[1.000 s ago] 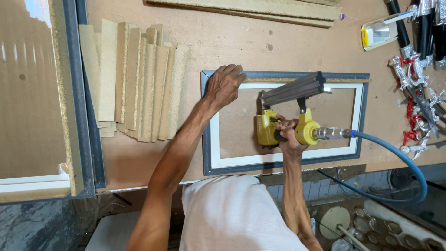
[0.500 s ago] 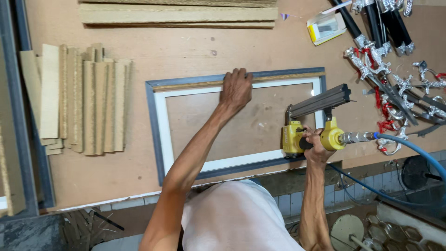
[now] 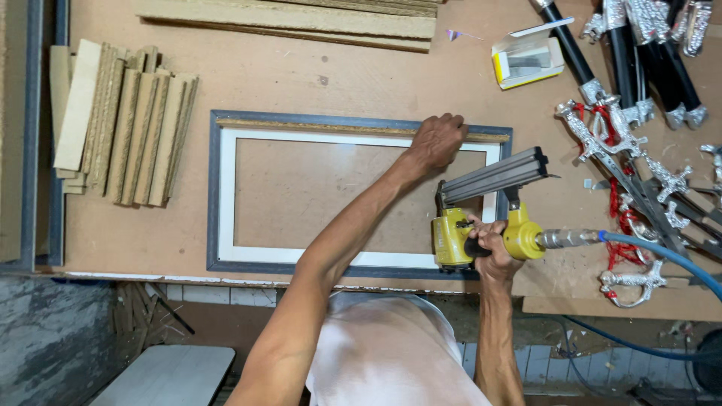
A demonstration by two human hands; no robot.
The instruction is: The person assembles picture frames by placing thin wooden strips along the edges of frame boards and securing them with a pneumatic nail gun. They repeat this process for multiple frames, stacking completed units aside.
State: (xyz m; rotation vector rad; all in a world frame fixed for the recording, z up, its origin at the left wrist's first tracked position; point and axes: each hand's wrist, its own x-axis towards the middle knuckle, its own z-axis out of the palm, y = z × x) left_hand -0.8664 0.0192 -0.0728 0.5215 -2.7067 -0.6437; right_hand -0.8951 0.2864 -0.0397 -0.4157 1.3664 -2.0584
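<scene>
1. Plainly, the right hand [image 3: 489,244] is wrapped tight around the grip of the yellow pneumatic stapler [image 3: 481,218], whose nose sits on the near rail of the picture frame [image 3: 226,203] towards its right corner; the frame lies flat on the workbench [image 3: 301,83].
2. The left hand [image 3: 438,141] reaches across the frame and presses, fingers curled, on a thin wooden strip [image 3: 316,126] along the far rail – holding it down, not lifting it.
3. Risk, as I judge it: if the nose sits tilted or off the rail, a staple could split the moulding or glance off; I cannot tell whether the trigger is pressed.
4. The left forearm crosses the open middle of the frame, near the tool – a slip could bring the two together.
5. The blue air hose [image 3: 662,259] trails right past a heap of silver-handled ornamental swords [image 3: 624,143]; a snag there could jerk the stapler.
6. Around: a stack of cut board strips [image 3: 124,124] to the left, long boards [image 3: 286,19] at the far edge, an open yellow box [image 3: 528,60] – none touching the frame.
</scene>
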